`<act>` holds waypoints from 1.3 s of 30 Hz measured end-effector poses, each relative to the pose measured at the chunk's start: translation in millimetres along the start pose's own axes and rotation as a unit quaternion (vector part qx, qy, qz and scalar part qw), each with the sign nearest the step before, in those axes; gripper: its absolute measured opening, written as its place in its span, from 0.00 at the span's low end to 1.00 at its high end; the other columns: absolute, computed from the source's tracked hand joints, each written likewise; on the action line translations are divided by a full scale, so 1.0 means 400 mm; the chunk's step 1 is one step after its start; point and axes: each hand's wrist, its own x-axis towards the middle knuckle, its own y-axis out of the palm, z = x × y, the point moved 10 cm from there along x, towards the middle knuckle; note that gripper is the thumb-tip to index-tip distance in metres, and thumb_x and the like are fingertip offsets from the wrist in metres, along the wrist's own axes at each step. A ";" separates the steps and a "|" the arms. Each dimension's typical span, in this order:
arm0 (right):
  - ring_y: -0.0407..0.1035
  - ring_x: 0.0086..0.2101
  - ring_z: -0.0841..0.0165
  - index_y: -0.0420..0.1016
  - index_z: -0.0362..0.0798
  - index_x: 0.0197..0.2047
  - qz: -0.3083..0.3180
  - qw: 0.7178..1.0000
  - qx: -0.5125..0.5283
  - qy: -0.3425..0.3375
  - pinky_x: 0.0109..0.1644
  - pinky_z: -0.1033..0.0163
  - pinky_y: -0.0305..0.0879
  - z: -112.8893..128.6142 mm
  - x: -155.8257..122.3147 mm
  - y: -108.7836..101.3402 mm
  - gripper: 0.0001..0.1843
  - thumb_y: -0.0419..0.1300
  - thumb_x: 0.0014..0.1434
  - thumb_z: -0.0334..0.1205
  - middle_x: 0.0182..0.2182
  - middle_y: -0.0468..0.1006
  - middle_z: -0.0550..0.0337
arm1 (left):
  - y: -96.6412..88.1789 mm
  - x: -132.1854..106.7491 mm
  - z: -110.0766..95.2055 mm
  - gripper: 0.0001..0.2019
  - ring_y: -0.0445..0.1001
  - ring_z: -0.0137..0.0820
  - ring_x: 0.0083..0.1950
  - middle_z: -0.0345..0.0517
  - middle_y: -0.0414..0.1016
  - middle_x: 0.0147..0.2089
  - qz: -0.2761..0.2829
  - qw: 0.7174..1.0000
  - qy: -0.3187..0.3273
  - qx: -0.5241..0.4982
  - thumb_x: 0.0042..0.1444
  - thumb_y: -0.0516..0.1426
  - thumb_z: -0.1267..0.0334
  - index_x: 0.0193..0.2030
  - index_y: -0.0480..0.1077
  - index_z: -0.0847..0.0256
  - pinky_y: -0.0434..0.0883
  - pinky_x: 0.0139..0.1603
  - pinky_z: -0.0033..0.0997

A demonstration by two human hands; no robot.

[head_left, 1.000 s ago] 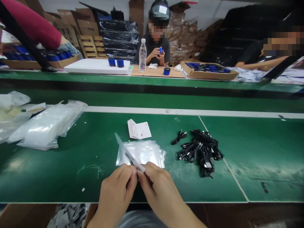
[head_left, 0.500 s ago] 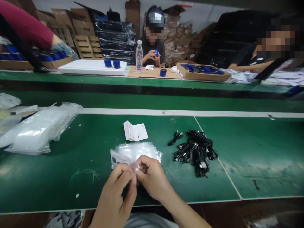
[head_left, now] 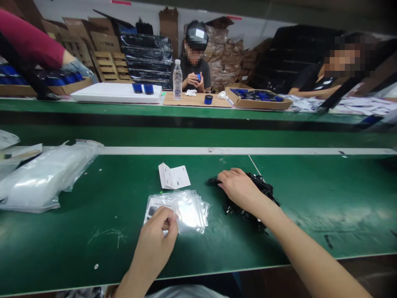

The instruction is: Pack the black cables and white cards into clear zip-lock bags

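1. Curling thumb to forefinger, the L hand [head_left: 159, 231] sits palm-in at bottom ctr, its forearm rising from the near edge. Grip looks like a light pinch on a clear plastic bag [head_left: 173, 211]; the contact itself is partly hidden.
2. Bag lies on top of other clear bags [head_left: 192, 213], fanned out to its R. Prob. featherlight, limp, slick, apt to cling to its neighbours; best held by one lip, w/ the mouth spread. A printed sheet [head_left: 151, 209] shows at its L side; inside or under, can't tell.
3. R hand [head_left: 237, 184] is extended fwd and R, palm down, knuckles up, forearm slanting in from lower R. Fingers bend over a coiled black cable [head_left: 212, 181]; can't tell how far they're closed or if it's gripped.
4. That cable is at the L edge of a cable pile [head_left: 266, 188], mostly under the hand and wrist. Cable prob. light, springy, not fragile, but liable to snag; take it round the middle of the coil.
5. Beyond the bags: folded leaflets [head_left: 178, 177], standing partly open.
6. Far bench: water bottle [head_left: 178, 82], blue cylinder [head_left: 208, 99], and a co-worker [head_left: 205, 74] holding a blue item.
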 end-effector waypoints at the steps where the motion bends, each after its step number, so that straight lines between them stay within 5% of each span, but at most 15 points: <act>1: 0.71 0.35 0.60 0.69 0.41 0.34 0.001 1.000 0.022 -0.005 0.43 0.56 0.64 0.021 -0.009 -0.004 0.07 0.51 0.61 0.27 0.30 0.76 0.50 | 0.000 0.000 0.002 0.10 0.68 0.26 0.26 0.36 0.65 0.28 -0.001 1.000 -0.001 0.001 0.59 0.47 0.65 0.26 0.60 0.57 0.65 0.27 0.24; 3: 0.71 0.29 0.68 0.65 0.45 0.38 0.024 0.991 0.125 -0.028 0.34 0.65 0.66 0.085 -0.039 0.002 0.09 0.45 0.66 0.35 0.29 0.74 0.59 | 0.002 0.000 0.006 0.10 0.69 0.26 0.27 0.37 0.66 0.29 -0.002 1.000 0.001 0.001 0.59 0.47 0.65 0.27 0.61 0.57 0.66 0.28 0.24; 5: 0.71 0.25 0.74 0.62 0.48 0.36 0.109 0.920 0.372 -0.066 0.28 0.72 0.64 0.178 -0.080 0.041 0.15 0.39 0.69 0.38 0.26 0.70 0.65 | 0.003 0.001 0.007 0.09 0.69 0.27 0.29 0.37 0.65 0.30 -0.001 1.000 0.007 0.003 0.59 0.47 0.66 0.27 0.61 0.57 0.67 0.30 0.25; 7: 0.69 0.22 0.76 0.60 0.47 0.28 0.148 0.871 0.464 -0.062 0.27 0.72 0.63 0.238 -0.110 0.080 0.18 0.39 0.68 0.38 0.27 0.67 0.66 | 0.004 0.001 0.006 0.08 0.70 0.27 0.30 0.38 0.65 0.31 0.002 1.000 0.014 0.004 0.58 0.47 0.66 0.29 0.62 0.57 0.68 0.31 0.25; 12: 0.67 0.29 0.70 0.64 0.47 0.28 0.055 0.919 0.390 -0.010 0.35 0.66 0.60 0.247 -0.112 0.105 0.14 0.44 0.64 0.31 0.27 0.69 0.61 | -0.007 -0.013 -0.005 0.08 0.72 0.32 0.44 0.45 0.69 0.43 -0.011 0.999 0.027 0.022 0.60 0.46 0.63 0.34 0.65 0.58 0.70 0.44 0.32; 17: 0.65 0.30 0.69 0.69 0.46 0.35 0.043 0.927 0.372 -0.031 0.36 0.65 0.59 0.266 -0.097 0.091 0.12 0.46 0.63 0.29 0.29 0.70 0.58 | -0.020 -0.048 -0.033 0.08 0.71 0.36 0.49 0.49 0.67 0.52 -0.060 0.993 0.066 0.081 0.60 0.48 0.64 0.32 0.65 0.57 0.70 0.47 0.38; 19: 0.64 0.29 0.70 0.68 0.46 0.30 0.050 0.903 0.425 -0.033 0.37 0.65 0.59 0.267 -0.090 0.095 0.14 0.45 0.63 0.31 0.27 0.68 0.60 | -0.020 -0.064 -0.051 0.07 0.68 0.38 0.53 0.49 0.65 0.56 -0.084 0.986 0.102 0.099 0.59 0.48 0.66 0.32 0.64 0.57 0.69 0.49 0.40; 24: 0.61 0.29 0.73 0.68 0.47 0.39 0.156 0.769 0.615 -0.076 0.32 0.70 0.60 0.284 -0.099 0.121 0.07 0.56 0.56 0.30 0.31 0.66 0.65 | -0.011 -0.080 -0.062 0.07 0.62 0.38 0.59 0.48 0.59 0.61 -0.100 0.980 0.132 0.111 0.58 0.48 0.71 0.33 0.62 0.56 0.65 0.54 0.41; 29: 0.65 0.25 0.76 0.73 0.45 0.38 0.180 0.731 0.656 -0.045 0.31 0.70 0.63 0.273 -0.108 0.126 0.10 0.51 0.58 0.29 0.28 0.69 0.65 | -0.018 -0.083 -0.072 0.07 0.60 0.38 0.61 0.46 0.59 0.61 -0.101 0.981 0.130 0.100 0.57 0.49 0.71 0.31 0.62 0.56 0.64 0.54 0.42; 32: 0.65 0.19 0.75 0.76 0.45 0.35 0.131 0.756 0.640 0.037 0.25 0.70 0.62 0.253 -0.099 0.145 0.11 0.51 0.57 0.30 0.24 0.72 0.64 | -0.024 -0.086 -0.081 0.08 0.55 0.40 0.63 0.46 0.58 0.62 -0.108 0.984 0.119 0.081 0.58 0.48 0.70 0.29 0.62 0.56 0.61 0.57 0.47; 35: 0.62 0.17 0.74 0.75 0.45 0.26 0.013 0.835 0.538 0.115 0.23 0.71 0.58 0.217 -0.094 0.144 0.07 0.57 0.52 0.30 0.15 0.68 0.67 | -0.027 -0.089 -0.094 0.09 0.51 0.41 0.66 0.46 0.59 0.61 -0.114 0.985 0.119 0.061 0.58 0.47 0.71 0.30 0.61 0.56 0.57 0.59 0.51; 39: 0.62 0.19 0.72 0.71 0.46 0.20 -0.128 0.907 0.390 0.090 0.25 0.68 0.56 0.224 -0.100 0.095 0.11 0.58 0.53 0.32 0.16 0.70 0.63 | -0.032 -0.091 -0.091 0.09 0.52 0.39 0.66 0.45 0.60 0.62 -0.115 0.988 0.101 0.034 0.59 0.47 0.70 0.29 0.61 0.56 0.56 0.60 0.52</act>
